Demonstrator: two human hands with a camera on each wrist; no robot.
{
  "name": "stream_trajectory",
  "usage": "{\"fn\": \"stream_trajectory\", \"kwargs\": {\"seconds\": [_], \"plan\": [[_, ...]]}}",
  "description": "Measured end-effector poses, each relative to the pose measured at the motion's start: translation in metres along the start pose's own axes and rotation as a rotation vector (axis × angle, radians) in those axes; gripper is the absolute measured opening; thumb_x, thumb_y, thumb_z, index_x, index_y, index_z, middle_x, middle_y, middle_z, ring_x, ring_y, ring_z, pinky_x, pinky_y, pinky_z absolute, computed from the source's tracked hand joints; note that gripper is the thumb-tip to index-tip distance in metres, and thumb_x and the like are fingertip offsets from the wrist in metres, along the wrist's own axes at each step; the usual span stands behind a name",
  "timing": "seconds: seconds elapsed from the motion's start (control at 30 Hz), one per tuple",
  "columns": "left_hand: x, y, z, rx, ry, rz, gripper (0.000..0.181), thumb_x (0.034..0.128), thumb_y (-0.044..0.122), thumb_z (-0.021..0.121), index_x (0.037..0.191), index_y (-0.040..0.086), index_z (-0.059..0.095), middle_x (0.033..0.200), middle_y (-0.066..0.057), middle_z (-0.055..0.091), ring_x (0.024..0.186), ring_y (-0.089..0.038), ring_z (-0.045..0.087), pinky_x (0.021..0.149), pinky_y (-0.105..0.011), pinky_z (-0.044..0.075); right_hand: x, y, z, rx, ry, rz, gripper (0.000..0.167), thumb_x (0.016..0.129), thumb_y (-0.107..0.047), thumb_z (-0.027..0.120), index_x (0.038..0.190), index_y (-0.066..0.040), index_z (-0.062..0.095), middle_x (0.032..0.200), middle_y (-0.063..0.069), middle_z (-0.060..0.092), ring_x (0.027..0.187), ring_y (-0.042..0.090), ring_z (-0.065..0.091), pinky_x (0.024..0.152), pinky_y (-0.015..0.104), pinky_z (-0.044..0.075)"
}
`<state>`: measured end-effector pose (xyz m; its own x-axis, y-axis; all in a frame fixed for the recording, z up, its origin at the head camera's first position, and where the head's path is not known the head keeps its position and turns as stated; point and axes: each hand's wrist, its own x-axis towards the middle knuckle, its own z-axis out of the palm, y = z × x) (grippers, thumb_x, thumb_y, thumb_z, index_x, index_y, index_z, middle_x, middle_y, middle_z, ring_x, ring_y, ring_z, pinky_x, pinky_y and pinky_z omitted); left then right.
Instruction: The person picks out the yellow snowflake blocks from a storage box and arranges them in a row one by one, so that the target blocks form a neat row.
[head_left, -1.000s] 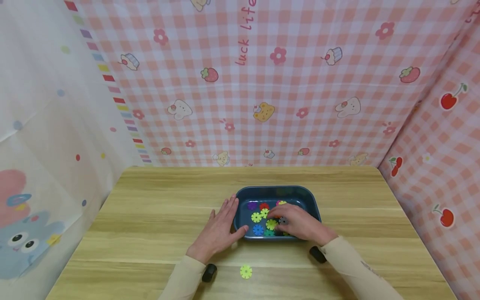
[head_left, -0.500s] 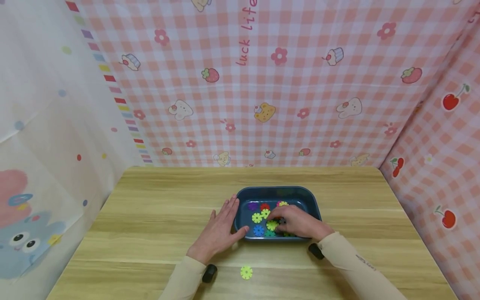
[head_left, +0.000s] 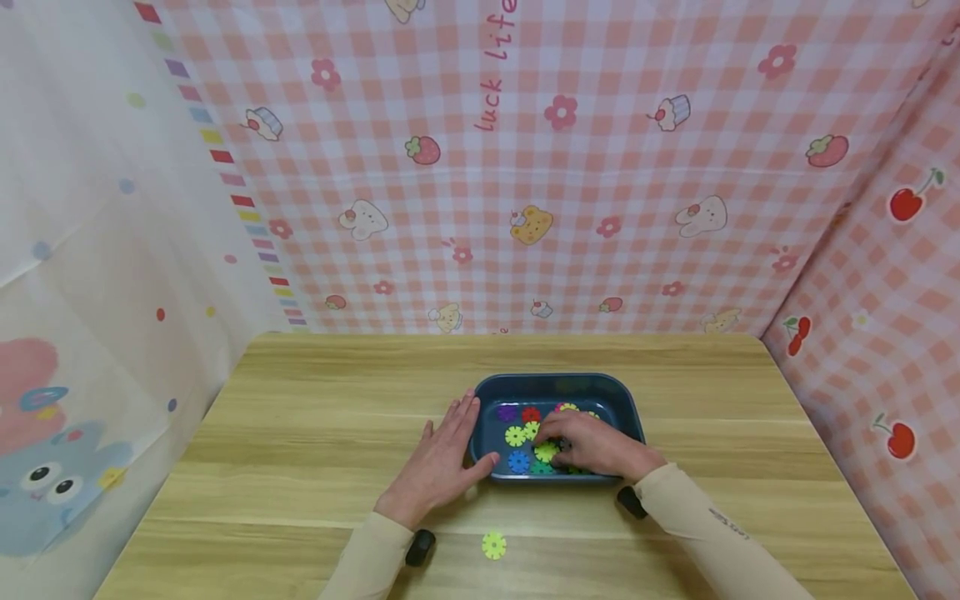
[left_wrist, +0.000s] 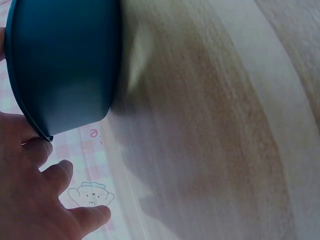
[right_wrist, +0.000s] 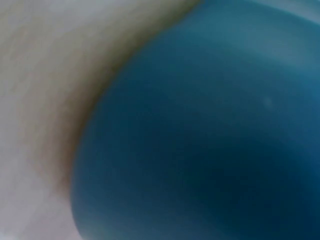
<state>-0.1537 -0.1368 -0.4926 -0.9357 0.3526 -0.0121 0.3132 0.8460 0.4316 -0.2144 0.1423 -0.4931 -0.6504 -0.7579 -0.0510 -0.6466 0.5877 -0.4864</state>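
A dark blue tray (head_left: 555, 382) holds several small notched discs, among them a blue one (head_left: 519, 462), a red one (head_left: 530, 414) and a purple one (head_left: 507, 412). My left hand (head_left: 433, 462) rests at the tray's left end, fingers extended along the wall, thumb by the near corner. In the left wrist view, fingers of that hand (left_wrist: 30, 185) touch the rim of the tray (left_wrist: 65, 65). Inside the tray, my right hand (head_left: 596, 443) has bent fingers around a yellow-green disc (head_left: 546, 452); whether it grips one is unclear. The right wrist view shows only the blurred tray wall (right_wrist: 200, 140).
A loose yellow-green disc (head_left: 494, 546) lies on the wooden table (head_left: 315, 433) in front of the tray. A pink checked cloth (head_left: 465, 192) hangs behind the table, with more cloth on both sides.
My right hand has shifted slightly left within the tray and now covers more of the dark disc beneath it. The left hand stays at the tray's end.
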Motion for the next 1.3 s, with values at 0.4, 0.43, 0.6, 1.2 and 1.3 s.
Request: {"fn": "stream_trajectory", "kwargs": {"seconds": [0.4, 0.43, 0.6, 1.2, 1.3], "plan": [[-0.001, 0.002, 0.001, -0.006, -0.006, 0.001, 0.09, 0.1016, 0.061, 0.052, 0.166, 0.009, 0.018, 0.174, -0.003, 0.009, 0.159, -0.027, 0.014, 0.122, -0.067, 0.02, -0.005, -0.003, -0.001, 0.011, 0.008, 0.055, 0.026, 0.093, -0.011, 0.078, 0.119, -0.011, 0.077, 0.119, -0.001, 0.065, 0.112, 0.021, 0.059, 0.103, 0.047, 0.053], [-0.001, 0.003, 0.001, -0.009, -0.005, 0.002, 0.09, 0.1017, 0.061, 0.052, 0.166, 0.009, 0.018, 0.174, -0.003, 0.009, 0.159, -0.027, 0.014, 0.122, -0.067, 0.019, -0.006, -0.004, -0.003, 0.018, 0.017, 0.06, 0.026, 0.093, -0.011, 0.078, 0.119, -0.011, 0.077, 0.118, -0.001, 0.064, 0.111, 0.021, 0.059, 0.102, 0.046, 0.054], [0.0, 0.002, 0.001, -0.014, 0.003, 0.002, 0.089, 0.1019, 0.06, 0.053, 0.166, 0.009, 0.018, 0.174, -0.003, 0.01, 0.159, -0.027, 0.013, 0.122, -0.067, 0.019, -0.012, -0.008, -0.01, 0.057, 0.063, 0.11, 0.025, 0.095, -0.012, 0.075, 0.121, -0.012, 0.076, 0.119, -0.002, 0.062, 0.109, 0.019, 0.06, 0.097, 0.042, 0.056], [-0.001, 0.002, 0.0, -0.022, 0.009, -0.009, 0.09, 0.1011, 0.06, 0.053, 0.166, 0.008, 0.019, 0.174, -0.004, 0.011, 0.159, -0.028, 0.013, 0.122, -0.066, 0.019, -0.041, -0.03, -0.019, 0.104, 0.211, 0.109, 0.029, 0.096, -0.017, 0.075, 0.125, -0.013, 0.074, 0.125, -0.001, 0.065, 0.115, 0.021, 0.062, 0.098, 0.046, 0.056], [-0.001, 0.0, 0.001, -0.022, 0.016, -0.006, 0.09, 0.1011, 0.06, 0.054, 0.166, 0.008, 0.02, 0.174, -0.005, 0.012, 0.159, -0.029, 0.014, 0.122, -0.066, 0.019, -0.045, -0.032, -0.017, 0.094, 0.236, 0.087, 0.028, 0.096, -0.016, 0.076, 0.124, -0.015, 0.075, 0.125, -0.001, 0.065, 0.114, 0.02, 0.063, 0.096, 0.045, 0.057]]}}
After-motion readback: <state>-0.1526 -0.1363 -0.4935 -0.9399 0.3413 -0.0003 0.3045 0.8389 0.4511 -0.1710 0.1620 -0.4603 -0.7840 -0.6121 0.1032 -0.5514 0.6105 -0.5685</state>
